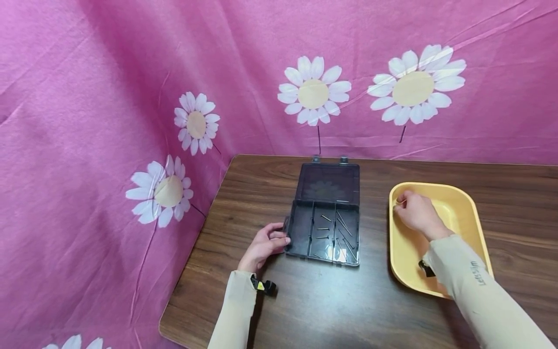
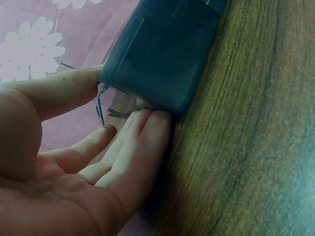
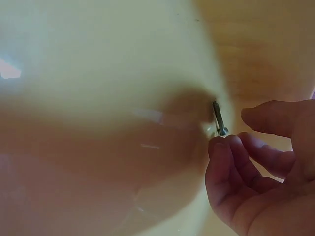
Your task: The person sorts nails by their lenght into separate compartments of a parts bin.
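A dark see-through compartment box [image 1: 301, 228] lies on the table with its lid [image 1: 330, 184] folded back. Short screws [image 1: 323, 229] lie in its middle compartment and longer screws [image 1: 344, 237] in the right one. My left hand [image 1: 263, 246] holds the box's left side, thumb at the upper edge and fingertips against the side wall [image 2: 157, 64]. Inside the yellow tray [image 1: 472, 213], my right hand [image 1: 416, 213] reaches to the left wall. There a small screw [image 3: 219, 118] sits right at my curled fingertips [image 3: 220, 147], while my thumb [image 3: 270, 117] stands apart from it.
The wooden table [image 1: 322, 305] carries both containers, the tray to the right of the box. A pink cloth [image 1: 244, 72] with white flowers hangs behind and to the left. Two clear latches [image 1: 330, 159] stick out from the lid's far edge.
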Demonstrator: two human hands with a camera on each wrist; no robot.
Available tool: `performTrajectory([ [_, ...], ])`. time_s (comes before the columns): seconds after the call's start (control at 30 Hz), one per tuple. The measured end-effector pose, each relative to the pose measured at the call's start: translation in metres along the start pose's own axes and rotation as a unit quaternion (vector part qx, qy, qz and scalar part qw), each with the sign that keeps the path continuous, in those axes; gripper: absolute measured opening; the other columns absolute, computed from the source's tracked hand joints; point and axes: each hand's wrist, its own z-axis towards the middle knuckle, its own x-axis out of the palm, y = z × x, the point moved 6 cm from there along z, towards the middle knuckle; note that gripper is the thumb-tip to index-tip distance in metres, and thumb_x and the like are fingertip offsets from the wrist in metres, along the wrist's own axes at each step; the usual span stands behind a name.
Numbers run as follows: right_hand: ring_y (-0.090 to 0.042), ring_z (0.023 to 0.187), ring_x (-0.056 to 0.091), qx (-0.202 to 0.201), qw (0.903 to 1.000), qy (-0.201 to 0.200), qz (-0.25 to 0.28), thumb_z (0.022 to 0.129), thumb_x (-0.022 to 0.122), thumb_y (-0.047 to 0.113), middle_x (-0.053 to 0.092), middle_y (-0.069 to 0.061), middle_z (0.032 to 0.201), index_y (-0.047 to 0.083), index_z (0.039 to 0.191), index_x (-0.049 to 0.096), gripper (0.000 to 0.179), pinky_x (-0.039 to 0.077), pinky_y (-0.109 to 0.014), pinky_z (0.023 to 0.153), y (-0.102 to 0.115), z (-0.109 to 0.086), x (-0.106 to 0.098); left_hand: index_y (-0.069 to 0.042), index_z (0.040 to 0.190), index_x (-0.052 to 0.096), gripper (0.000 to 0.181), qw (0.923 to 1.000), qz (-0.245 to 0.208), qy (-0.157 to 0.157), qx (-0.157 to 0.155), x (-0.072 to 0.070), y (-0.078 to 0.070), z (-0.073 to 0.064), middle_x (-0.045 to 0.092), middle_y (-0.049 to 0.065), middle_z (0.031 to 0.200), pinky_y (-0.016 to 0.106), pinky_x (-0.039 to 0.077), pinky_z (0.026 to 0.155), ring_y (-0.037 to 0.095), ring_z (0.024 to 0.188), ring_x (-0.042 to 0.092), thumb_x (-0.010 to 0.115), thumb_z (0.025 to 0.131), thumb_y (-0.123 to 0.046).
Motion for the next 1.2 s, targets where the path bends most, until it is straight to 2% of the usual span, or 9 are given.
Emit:
performTrajectory([
  [0.3, -0.035, 0.069, 0.057, -0.017, 0.9997, 0.011, -0.015, 0.083, 0.057, 0.01, 0.062, -0.02, 0.076, -0.008, 0.088, 0.059, 0.018, 0.046, -0.047, 0.065, 0.0007, 0.0029, 0.0047, -0.003, 0.137, 0.045, 0.058, 1.0, 0.001, 0.0, 0.0, 0.0002, 0.0016, 0.0013, 0.065, 0.011, 0.106, 0.028, 0.056, 0.075, 0.011, 0.084, 0.064, 0.069, 0.084, -0.004],
  [0.57, -0.032, 0.067, 0.053, -0.028, 0.9991, 0.013, -0.027, 0.081, 0.058, 0.008, 0.057, -0.014, 0.07, -0.002, 0.079, 0.057, 0.01, 0.045, -0.044, 0.063, 0.0033, 0.0014, 0.0068, -0.003, 0.137, 0.045, 0.058, 1.0, -0.001, -0.001, -0.001, 0.0004, 0.001, 0.0001, 0.065, 0.009, 0.104, 0.028, 0.056, 0.073, 0.01, 0.083, 0.064, 0.069, 0.084, -0.004],
  [0.93, -0.031, 0.068, 0.052, -0.019, 0.9986, 0.033, -0.035, 0.075, 0.058, 0.003, 0.058, -0.011, 0.07, 0.002, 0.075, 0.058, 0.001, 0.044, -0.041, 0.061, 0.0029, -0.0023, 0.0085, -0.003, 0.137, 0.045, 0.059, 1.0, 0.003, -0.002, -0.001, 0.0008, -0.0003, -0.0015, 0.065, 0.007, 0.102, 0.027, 0.056, 0.073, 0.011, 0.082, 0.064, 0.069, 0.084, -0.004],
  [1.2, -0.033, 0.072, 0.054, -0.01, 0.9979, 0.054, -0.033, 0.07, 0.053, -0.001, 0.061, -0.014, 0.075, 0.0, 0.079, 0.061, 0.012, 0.046, -0.043, 0.066, 0.0029, -0.0066, 0.0058, -0.003, 0.138, 0.045, 0.059, 1.0, 0.007, -0.002, -0.004, 0.0007, 0.0004, -0.0011, 0.064, 0.01, 0.106, 0.029, 0.056, 0.076, 0.011, 0.084, 0.063, 0.07, 0.084, -0.005],
])
